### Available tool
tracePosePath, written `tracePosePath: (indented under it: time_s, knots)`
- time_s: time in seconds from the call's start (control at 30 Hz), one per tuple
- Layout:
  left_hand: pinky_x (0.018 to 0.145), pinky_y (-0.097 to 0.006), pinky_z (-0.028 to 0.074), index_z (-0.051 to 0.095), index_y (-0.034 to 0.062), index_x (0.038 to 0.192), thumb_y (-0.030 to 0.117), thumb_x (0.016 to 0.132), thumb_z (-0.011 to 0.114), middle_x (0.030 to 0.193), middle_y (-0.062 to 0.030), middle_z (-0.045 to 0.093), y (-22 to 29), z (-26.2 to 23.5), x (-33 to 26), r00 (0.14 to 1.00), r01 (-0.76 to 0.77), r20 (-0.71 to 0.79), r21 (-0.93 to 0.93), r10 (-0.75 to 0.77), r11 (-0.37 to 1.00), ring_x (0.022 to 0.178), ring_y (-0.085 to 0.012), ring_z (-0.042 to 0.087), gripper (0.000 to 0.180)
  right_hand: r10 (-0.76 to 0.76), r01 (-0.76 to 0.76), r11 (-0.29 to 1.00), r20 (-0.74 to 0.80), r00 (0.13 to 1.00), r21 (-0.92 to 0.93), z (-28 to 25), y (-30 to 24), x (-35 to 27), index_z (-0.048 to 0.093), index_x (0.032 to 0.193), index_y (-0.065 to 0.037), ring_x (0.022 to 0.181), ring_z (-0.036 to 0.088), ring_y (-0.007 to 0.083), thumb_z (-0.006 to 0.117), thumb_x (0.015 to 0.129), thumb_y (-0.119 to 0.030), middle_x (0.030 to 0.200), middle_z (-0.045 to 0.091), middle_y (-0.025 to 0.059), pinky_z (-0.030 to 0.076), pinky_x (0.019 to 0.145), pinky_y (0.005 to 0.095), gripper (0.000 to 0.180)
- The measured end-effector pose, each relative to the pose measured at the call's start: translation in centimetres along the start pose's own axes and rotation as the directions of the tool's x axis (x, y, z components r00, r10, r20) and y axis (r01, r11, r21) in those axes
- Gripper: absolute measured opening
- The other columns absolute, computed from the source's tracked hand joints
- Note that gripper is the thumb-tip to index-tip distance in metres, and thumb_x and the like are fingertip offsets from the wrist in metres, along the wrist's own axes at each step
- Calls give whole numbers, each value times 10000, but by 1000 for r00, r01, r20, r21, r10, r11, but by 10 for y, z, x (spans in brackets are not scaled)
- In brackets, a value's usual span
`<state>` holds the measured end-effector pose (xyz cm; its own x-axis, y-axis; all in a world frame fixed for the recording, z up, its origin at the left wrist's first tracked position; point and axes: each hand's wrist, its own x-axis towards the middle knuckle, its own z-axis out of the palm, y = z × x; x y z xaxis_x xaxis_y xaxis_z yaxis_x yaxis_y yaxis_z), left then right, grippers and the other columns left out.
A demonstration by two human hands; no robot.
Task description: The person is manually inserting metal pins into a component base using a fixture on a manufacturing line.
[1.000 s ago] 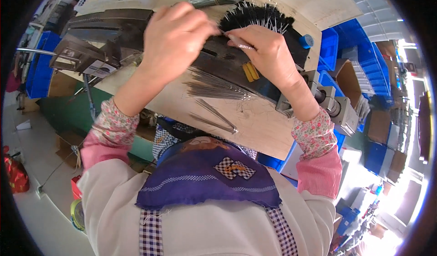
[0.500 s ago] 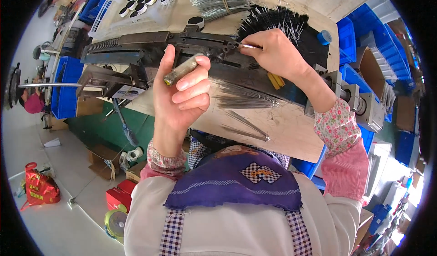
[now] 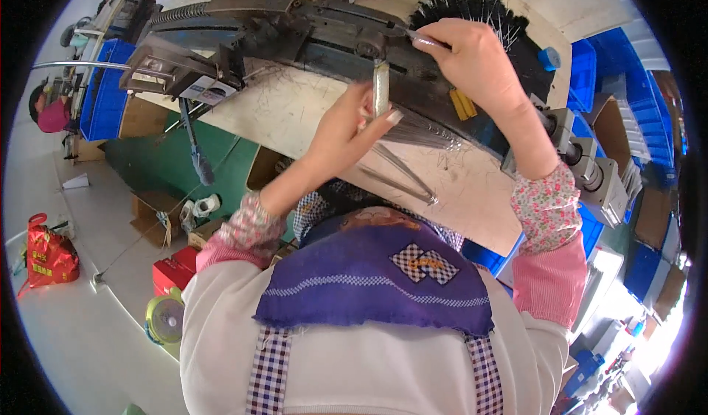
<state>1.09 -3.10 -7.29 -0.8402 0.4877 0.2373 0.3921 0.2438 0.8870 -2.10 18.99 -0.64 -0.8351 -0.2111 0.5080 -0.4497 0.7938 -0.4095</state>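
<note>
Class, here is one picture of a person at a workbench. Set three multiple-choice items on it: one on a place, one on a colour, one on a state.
1. Where is the right hand?
A. on the dark machine
B. on the floor
C. in a blue bin

2. What colour are the bins at the bench's right end?
A. yellow
B. blue
C. white

3. How does the left hand hold the small metal bar?
A. lying flat on the bench
B. upright, pinched in its fingers
C. hanging from a wire

Answers: 1 A, its fingers press a thin rod against the machine; 2 B, they are plainly blue; 3 B, the bar stands up from the fingertips.
</note>
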Motion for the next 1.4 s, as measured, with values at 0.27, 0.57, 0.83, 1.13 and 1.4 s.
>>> tracePosePath:
  time_s: [0.27, 0.57, 0.83, 1.13, 1.4]
  knots:
    - [447, -206, 406, 554, 57, 931, 307, 960, 531, 664, 9, 536, 51, 13, 22, 886, 413, 462, -816, -28, -403, 512, -106, 520, 253, -3, -5, 992, 62, 998, 127, 7, -2, 11, 691, 871, -52, 803, 626, 365, 664, 780, -162, 813, 648, 184, 508, 732, 410, 145]
    - [448, -255, 438, 555, -32, 952, 298, 949, 488, 631, -16, 505, 78, -35, 44, 902, 362, 430, -712, 34, -602, 506, -108, 464, 337, -1, 0, 1000, 70, 998, 20, 6, -5, 6, 669, 791, -58, 744, 644, 336, 626, 697, -94, 767, 655, 145, 528, 696, 421, 110]
    - [439, -262, 440, 529, -29, 991, 298, 937, 493, 628, -25, 505, 72, -38, 49, 895, 363, 446, -693, 25, -622, 500, -121, 464, 334, 4, -5, 1000, 78, 997, 14, 6, -1, 7, 669, 760, -51, 744, 640, 342, 614, 688, -88, 746, 649, 157, 527, 702, 426, 98]
    - [497, -246, 440, 494, 11, 1091, 79, 889, 558, 730, -32, 553, 0, 4, 16, 983, 158, 92, 23, -160, 987, 547, -127, 543, 222, -22, 21, 1000, 87, 996, 8, 9, -6, 5, 687, 810, -53, 761, 639, 349, 599, 709, -98, 765, 650, 157, 522, 710, 432, 141]
    - [1000, -447, 358, 581, 65, 1154, 96, 862, 594, 1247, -132, 553, 5, -80, -49, 924, -82, -200, 731, 327, 678, 1193, -317, 479, 293, -44, 44, 995, 1, 999, -88, -23, -41, -41, 644, 1009, -75, 775, 630, 305, 634, 759, -30, 865, 592, 117, 523, 676, 411, 254]
